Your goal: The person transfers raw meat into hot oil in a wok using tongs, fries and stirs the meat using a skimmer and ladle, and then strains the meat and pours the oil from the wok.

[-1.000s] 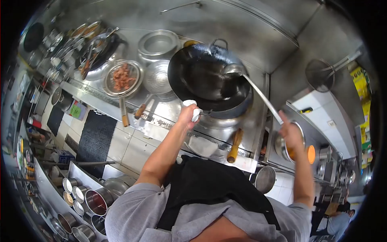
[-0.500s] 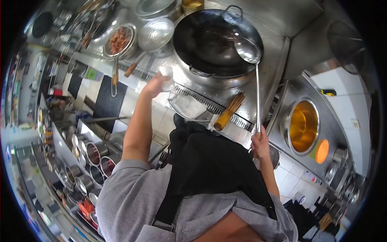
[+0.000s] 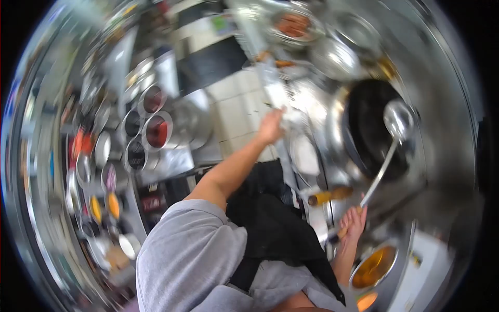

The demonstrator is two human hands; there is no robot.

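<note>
My right hand (image 3: 353,221) is wrapped round the handle of a long metal ladle (image 3: 382,169). The ladle's bowl hangs over the black wok (image 3: 358,130) on the steel stove. At the stove's front edge my left hand (image 3: 272,126) is closed on a white cloth (image 3: 294,117), blurred by motion. Close by, a folded white cloth (image 3: 306,155) lies on a tray. A bamboo wok brush (image 3: 330,196) rests between the tray and my right hand.
Beyond the wok stand a strainer with reddish meat pieces (image 3: 294,24) and a perforated skimmer (image 3: 335,58). A steel bowl of yellow oil (image 3: 373,267) is at lower right. To the left are a counter with several steel pots (image 3: 157,130) and the tiled floor (image 3: 236,101).
The view has swung left, so the wok and stove now sit further right and rotated. Both hands keep hold of the cloth and the ladle.
</note>
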